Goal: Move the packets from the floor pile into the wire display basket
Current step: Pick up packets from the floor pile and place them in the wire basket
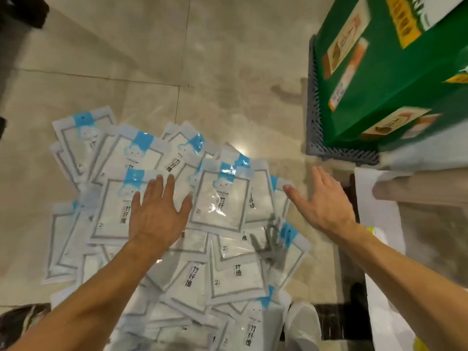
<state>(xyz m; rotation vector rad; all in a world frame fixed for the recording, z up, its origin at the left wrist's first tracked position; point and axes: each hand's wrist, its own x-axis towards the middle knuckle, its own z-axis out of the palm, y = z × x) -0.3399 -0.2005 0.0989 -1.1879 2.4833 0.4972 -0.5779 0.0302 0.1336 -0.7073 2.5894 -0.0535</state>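
Pile of packets (177, 224) spread on the tiled floor (228, 72), centre and near-left, overlapping at odd angles. Each is clear plastic with a white insert, grey border, blue top tab and black printed characters.

Left hand (158, 214) palm-down over the pile, fingers straight and spread, fingertips on or just above one packet (114, 211) near the pile's middle; contact cannot be judged. Holds nothing.

Right hand (321, 203) at the pile's right edge, fingers straight and together, thumb pointing left toward the packets. Holds nothing; over bare floor.

Far right: green carton (392, 84) with yellow and orange labels, standing on a grey plastic pallet (315, 127). White shoe (302, 325) near right, beside the pile. Wire display basket not identifiable.
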